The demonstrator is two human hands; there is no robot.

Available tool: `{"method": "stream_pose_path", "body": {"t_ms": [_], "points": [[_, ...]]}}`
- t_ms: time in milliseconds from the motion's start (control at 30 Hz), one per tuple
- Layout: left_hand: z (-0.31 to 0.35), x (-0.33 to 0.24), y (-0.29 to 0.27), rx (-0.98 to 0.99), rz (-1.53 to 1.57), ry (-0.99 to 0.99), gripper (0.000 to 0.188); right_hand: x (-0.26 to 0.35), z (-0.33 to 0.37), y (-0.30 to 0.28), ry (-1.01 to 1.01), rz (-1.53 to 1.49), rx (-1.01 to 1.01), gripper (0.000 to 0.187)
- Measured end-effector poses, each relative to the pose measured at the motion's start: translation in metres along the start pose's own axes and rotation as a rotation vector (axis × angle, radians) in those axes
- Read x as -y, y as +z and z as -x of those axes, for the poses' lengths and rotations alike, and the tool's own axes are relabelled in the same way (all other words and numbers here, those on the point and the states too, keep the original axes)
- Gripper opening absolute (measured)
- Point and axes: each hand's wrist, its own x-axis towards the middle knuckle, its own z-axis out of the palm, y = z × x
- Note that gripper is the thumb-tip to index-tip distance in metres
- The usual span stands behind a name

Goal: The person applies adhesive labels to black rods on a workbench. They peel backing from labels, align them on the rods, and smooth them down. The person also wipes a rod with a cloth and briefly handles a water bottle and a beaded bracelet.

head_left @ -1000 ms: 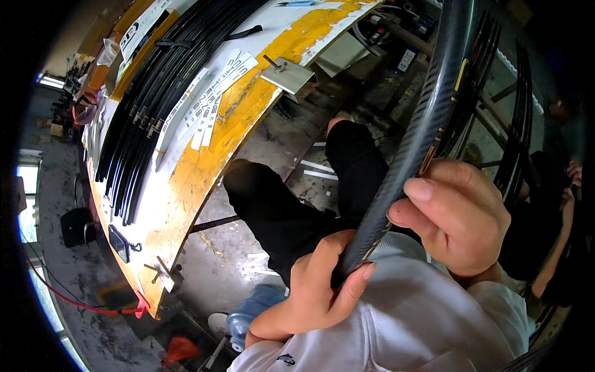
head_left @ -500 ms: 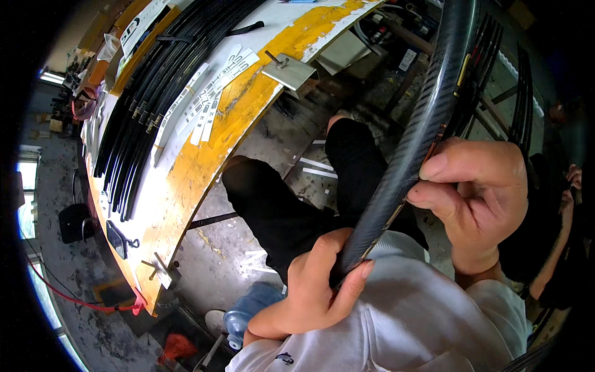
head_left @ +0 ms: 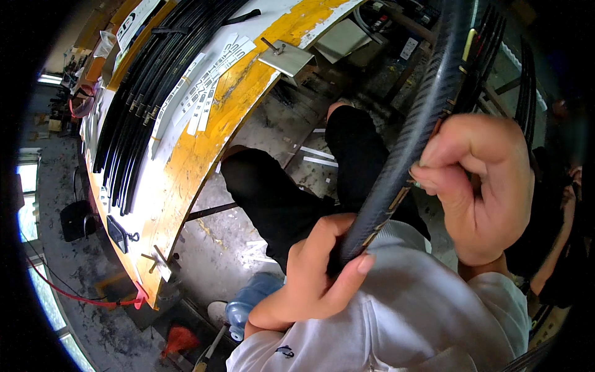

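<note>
Slantwise, rod (head_left: 409,142) in left hand (head_left: 315,276)

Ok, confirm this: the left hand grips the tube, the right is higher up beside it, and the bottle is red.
Not red: the head view shows the bottle is blue. The left hand grips the tube, and the right hand is higher up beside it.

A workshop — worn bench (head_left: 204,146), black rods (head_left: 149,93) (grimy floor (head_left: 204,260), too).

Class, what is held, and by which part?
The left hand grips the dark tube near its lower visible end; whether the right hand holds anything is unclear.
</note>
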Motion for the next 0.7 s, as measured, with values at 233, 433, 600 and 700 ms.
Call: {"method": "stream_pose_path", "body": {"t_ms": [233,433,600,700], "points": [[-0.002,0.004,-0.002,0.15,0.733,-0.19,0.064,0.004,0.008,0.001,0.009,-0.056,0.08,0.016],[-0.003,0.005,-0.004,0.141,0.746,-0.236,0.072,0.001,0.018,0.014,0.014,-0.114,-0.005,0.02],[-0.003,0.006,0.002,0.051,0.742,-0.234,0.073,0.005,0.025,0.011,-0.003,-0.047,0.159,0.026],[-0.005,0.012,0.0,0.007,0.7,-0.199,0.073,0.006,0.047,0.033,-0.137,-0.089,0.046,0.021]]}}
